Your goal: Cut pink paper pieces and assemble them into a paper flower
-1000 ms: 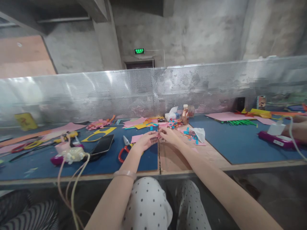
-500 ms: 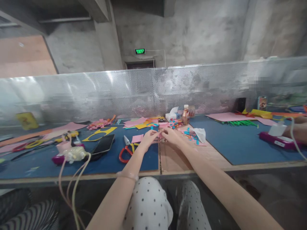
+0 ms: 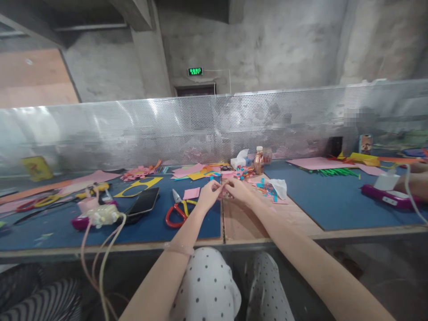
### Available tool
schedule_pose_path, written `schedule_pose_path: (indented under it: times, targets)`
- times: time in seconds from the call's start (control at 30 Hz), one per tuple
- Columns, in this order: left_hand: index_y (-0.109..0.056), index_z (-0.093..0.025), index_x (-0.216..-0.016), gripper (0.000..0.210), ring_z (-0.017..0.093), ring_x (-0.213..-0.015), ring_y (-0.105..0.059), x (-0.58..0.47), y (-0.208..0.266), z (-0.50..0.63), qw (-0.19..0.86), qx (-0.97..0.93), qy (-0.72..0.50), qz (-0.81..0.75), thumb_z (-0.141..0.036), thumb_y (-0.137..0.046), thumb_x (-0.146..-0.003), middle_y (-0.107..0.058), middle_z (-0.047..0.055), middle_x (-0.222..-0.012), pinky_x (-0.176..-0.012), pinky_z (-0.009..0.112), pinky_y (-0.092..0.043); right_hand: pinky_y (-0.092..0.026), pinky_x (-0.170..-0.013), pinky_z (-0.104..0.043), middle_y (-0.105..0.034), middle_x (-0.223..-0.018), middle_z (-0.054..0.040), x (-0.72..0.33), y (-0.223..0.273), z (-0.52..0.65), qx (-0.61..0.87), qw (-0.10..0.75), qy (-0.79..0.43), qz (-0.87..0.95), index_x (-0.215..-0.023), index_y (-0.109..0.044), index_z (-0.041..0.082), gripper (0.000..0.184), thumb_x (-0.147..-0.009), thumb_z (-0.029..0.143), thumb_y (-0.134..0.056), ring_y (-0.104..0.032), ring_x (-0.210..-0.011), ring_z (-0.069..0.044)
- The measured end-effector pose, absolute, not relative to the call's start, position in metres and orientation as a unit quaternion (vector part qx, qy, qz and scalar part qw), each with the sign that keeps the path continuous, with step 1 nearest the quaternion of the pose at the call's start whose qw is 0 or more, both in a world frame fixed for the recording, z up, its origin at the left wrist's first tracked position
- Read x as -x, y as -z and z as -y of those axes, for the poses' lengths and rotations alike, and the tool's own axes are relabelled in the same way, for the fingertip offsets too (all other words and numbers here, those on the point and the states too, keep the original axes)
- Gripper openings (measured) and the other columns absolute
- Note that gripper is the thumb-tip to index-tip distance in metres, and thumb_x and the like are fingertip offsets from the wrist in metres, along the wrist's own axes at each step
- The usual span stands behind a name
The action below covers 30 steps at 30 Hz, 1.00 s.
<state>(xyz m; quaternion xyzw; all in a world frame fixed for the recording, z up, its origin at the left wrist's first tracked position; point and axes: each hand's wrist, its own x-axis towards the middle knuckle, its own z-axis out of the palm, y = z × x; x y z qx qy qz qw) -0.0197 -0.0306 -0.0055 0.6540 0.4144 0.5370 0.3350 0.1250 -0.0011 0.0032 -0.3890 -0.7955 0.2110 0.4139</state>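
Observation:
My left hand [image 3: 210, 194] and my right hand [image 3: 236, 189] meet at the middle of the table, fingertips pinched together. Between them shows a small pink piece of paper [image 3: 223, 191], mostly covered by the fingers. Beside my left hand lie a square of pink paper [image 3: 191, 193] and scissors [image 3: 176, 215] with red and yellow handles. Small blue, orange and pink paper scraps [image 3: 266, 189] and a crumpled white tissue [image 3: 279, 187] are to the right of my right hand.
A black phone [image 3: 144, 203] and a purple power strip [image 3: 81, 223] with plugs and cables lie at left. Behind my hands stand a bottle [image 3: 258, 161] and a tissue pack [image 3: 241, 159]. Another person's hand [image 3: 416, 180] is at far right, near a second purple power strip [image 3: 384, 196].
My left wrist and hand have shifted slightly, and less of the pink paper shows between my fingers. Both hands stay together; the other things lie as before.

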Motion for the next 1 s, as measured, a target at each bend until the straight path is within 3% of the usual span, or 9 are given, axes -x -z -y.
schedule_pose_path:
  times: [0.2,0.77,1.0]
  targets:
    - [-0.051,-0.018,-0.078,0.01,0.014,-0.051,-0.061,0.019,0.006,0.033,0.289,-0.663,-0.556,-0.409,-0.026,-0.056,-0.073,-0.058,-0.001,-0.066,-0.05,0.027,-0.052,-0.034,-0.041,-0.016,-0.046,-0.047,0.005,-0.124,-0.006,0.004,0.382,0.424,-0.268,0.776,-0.064,-0.053,0.014,0.016,-0.075,0.018,-0.043,-0.042,-0.039,-0.006]
    - [-0.057,-0.016,-0.08,0.011,0.013,-0.057,-0.06,0.021,0.007,0.029,0.265,-0.669,-0.552,-0.421,-0.023,-0.056,-0.071,-0.061,0.002,-0.069,-0.051,0.025,-0.051,-0.034,-0.036,-0.016,-0.047,-0.05,0.0046,-0.125,-0.009,0.009,0.362,0.436,-0.336,0.752,-0.064,-0.053,0.015,0.011,-0.073,0.014,-0.046,-0.044,-0.038,-0.006]
    - [-0.058,-0.014,-0.078,0.017,0.016,-0.062,-0.061,0.022,0.005,0.029,0.332,-0.639,-0.567,-0.401,-0.028,-0.062,-0.068,-0.062,0.004,-0.071,-0.053,0.028,-0.052,-0.034,-0.035,-0.015,-0.047,-0.049,0.0055,-0.124,-0.012,0.012,0.348,0.442,-0.339,0.754,-0.066,-0.053,0.014,0.011,-0.073,0.014,-0.045,-0.044,-0.037,-0.005]
